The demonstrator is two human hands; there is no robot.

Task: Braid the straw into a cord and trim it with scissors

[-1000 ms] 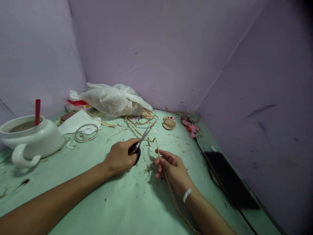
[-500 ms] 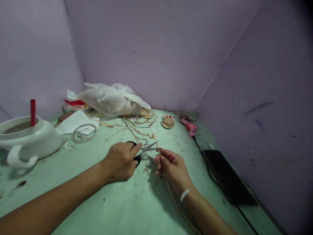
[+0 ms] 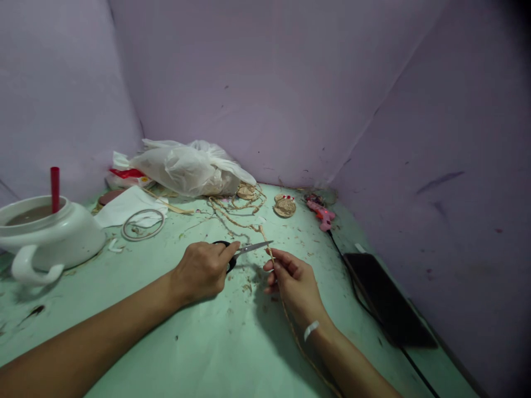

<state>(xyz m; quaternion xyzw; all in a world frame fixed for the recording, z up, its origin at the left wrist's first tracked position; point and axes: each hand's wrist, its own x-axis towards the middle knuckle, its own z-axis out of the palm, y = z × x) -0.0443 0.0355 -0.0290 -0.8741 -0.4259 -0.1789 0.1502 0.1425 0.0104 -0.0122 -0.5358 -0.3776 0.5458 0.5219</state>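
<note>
My left hand (image 3: 203,272) is closed around the black handles of a pair of scissors (image 3: 254,247). Their blades lie together and point right, crossing the twine beside my right fingertips. My right hand (image 3: 293,279) pinches a tan twisted twine (image 3: 289,320) between thumb and fingers. From this grip the twine runs down past my right wrist to the bottom of the view. Another stretch of twine (image 3: 232,219) winds across the table beyond the blades toward a white plastic bag. Whether the twine is severed at the blades I cannot tell.
A white pot (image 3: 78,237) with murky liquid and a red stick stands left. The plastic bag (image 3: 186,168) lies at the back, near a metal ring (image 3: 143,225). Round tan pieces (image 3: 285,207), a pink glue gun (image 3: 321,214) and a black phone (image 3: 388,298) lie to the right.
The scissors' blades were apart around the twine and have now come together. My left fingers have squeezed the handles closer. My right hand stays nearly in place with the twine.
</note>
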